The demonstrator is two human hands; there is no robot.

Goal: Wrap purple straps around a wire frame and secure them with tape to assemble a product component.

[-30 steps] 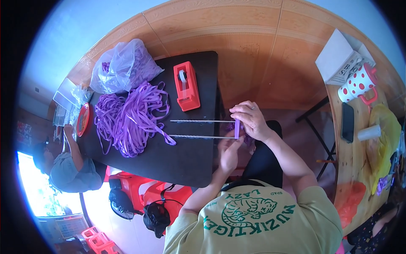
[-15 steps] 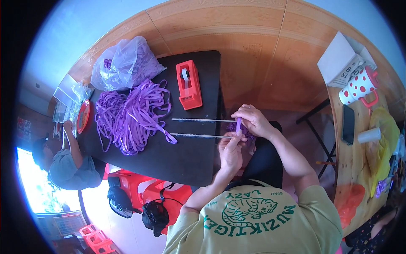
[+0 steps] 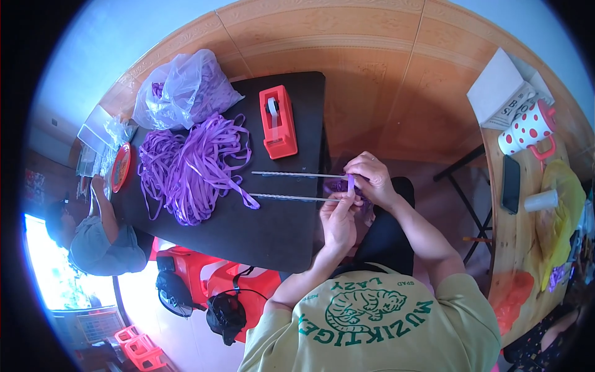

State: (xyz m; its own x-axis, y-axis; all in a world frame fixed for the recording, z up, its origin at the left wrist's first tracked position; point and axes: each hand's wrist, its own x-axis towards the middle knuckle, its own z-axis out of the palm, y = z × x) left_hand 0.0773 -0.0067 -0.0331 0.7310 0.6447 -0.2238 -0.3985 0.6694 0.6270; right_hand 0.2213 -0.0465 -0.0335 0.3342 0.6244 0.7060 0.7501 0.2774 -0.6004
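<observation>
Two thin metal rods, an upper rod (image 3: 291,174) and a lower rod (image 3: 285,198), lie across the black table and stick out past its right edge. At their free ends a purple ribbon (image 3: 351,185) spans from one rod to the other. My left hand (image 3: 338,224) is closed at the lower rod's tip, pinching the ribbon between thumb and fingers. Around the upper rod's tip, my right hand (image 3: 374,181) is closed on the ribbon too. More purple ribbon (image 3: 336,184) bunches behind my fingers, partly hidden by them.
A tangled purple ribbon pile (image 3: 198,167), a red tape dispenser (image 3: 279,127) and a clear plastic bag (image 3: 180,93) of ribbon sit on the black table (image 3: 266,239). On the wooden table at right stand a dotted mug (image 3: 525,128) and a phone (image 3: 511,184). Another person (image 3: 105,245) sits at left.
The view has shifted slightly. My right fingers have moved a little at the upper rod's tip; both hands stay on the ribbon.
</observation>
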